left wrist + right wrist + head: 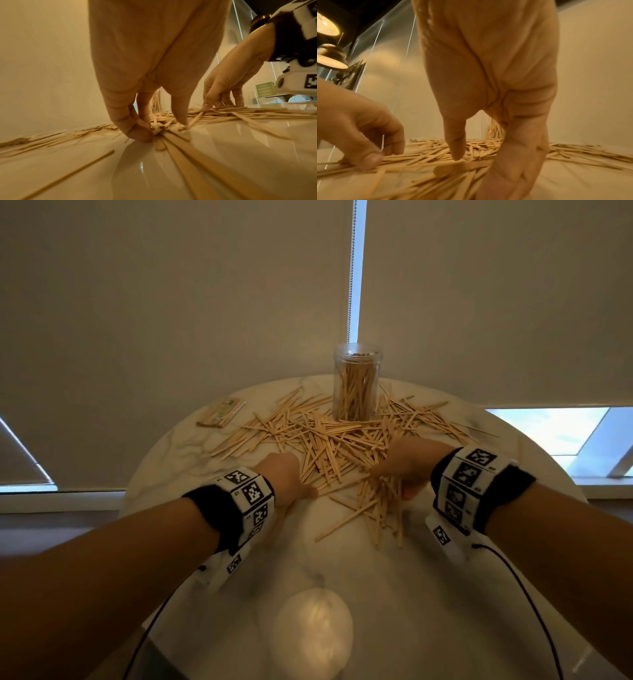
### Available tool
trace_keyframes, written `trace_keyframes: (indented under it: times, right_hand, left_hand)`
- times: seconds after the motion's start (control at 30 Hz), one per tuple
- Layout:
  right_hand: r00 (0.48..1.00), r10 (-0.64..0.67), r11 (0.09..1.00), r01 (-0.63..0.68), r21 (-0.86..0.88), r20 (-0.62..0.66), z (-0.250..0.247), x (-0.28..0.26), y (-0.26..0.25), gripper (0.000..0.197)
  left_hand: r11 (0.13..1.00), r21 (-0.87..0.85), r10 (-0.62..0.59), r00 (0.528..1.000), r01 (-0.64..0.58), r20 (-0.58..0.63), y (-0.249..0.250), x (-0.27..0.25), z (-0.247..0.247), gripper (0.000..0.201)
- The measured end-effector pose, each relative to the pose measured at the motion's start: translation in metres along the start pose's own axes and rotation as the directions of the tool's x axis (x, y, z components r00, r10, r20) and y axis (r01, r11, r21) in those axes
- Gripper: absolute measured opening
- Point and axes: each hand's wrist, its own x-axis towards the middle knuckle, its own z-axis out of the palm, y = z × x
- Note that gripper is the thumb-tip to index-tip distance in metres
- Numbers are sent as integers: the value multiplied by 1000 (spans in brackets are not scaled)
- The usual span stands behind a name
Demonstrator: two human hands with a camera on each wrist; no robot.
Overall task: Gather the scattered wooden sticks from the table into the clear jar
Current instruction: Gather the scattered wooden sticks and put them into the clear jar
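Head cam looks down on a round marble table (191, 460) with sticks (342, 440) scattered all over the far half, a messy heap running from about 10 o'clock round to 2 o'clock and spilling toward the middle. The jar (357, 383) stands upright at 12 o'clock near the far edge, already packed pretty full of sticks standing on end, with loose ones lying right up against its base. Left hand (286, 474) is down at the near-left edge of the pile, and the left wrist cam shows its fingers (130, 121) curled downward with thumb and fingertips pinching the ends of a small bunch of sticks against the tabletop. Right hand (407, 463) is on the near-right side of the heap, knuckles up, fingers bent down into a cluster of sticks that fans out toward 6 o'clock. From the right wrist cam one finger (456, 142) points straight down touching the pile, and the rest of the hand looks curled around some sticks lower down, though it's blurry so I can't say how many. Both wrists wear black bands with white marker blocks. Off at 10 o'clock there's a small packet (222, 412) lying flat, apart from the heap. A pale round thing (313, 631) sits at 6 o'clock, too blurred to identify.
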Motion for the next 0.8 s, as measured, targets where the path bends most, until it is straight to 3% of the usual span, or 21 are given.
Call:
trace_keyframes:
  times: [0.1,0.3,0.43,0.67,0.8]
  right_hand:
    - [998,52,996,-53,76,19,-2,1,4,18]
    - [988,140,942,-152,299,63,-10,-2,20,7]
    - [988,139,899,-153,411,64,-10,-10,33,7]
    - [995,94,847,-100,522,39,-14,-29,43,13]
    - [996,69,820,-25,572,-56,-14,-38,53,14]
  left_hand:
    - [998,58,-6,1000,4,29,6,3,-3,35]
    - [983,178,-46,997,34,62,7,7,-11,37]
    - [972,233,-41,994,17,97,14,2,-14,15]
    - [961,277,-50,989,10,137,20,-5,-11,31]
    - [956,292,-62,991,26,116,15,-10,-8,34]
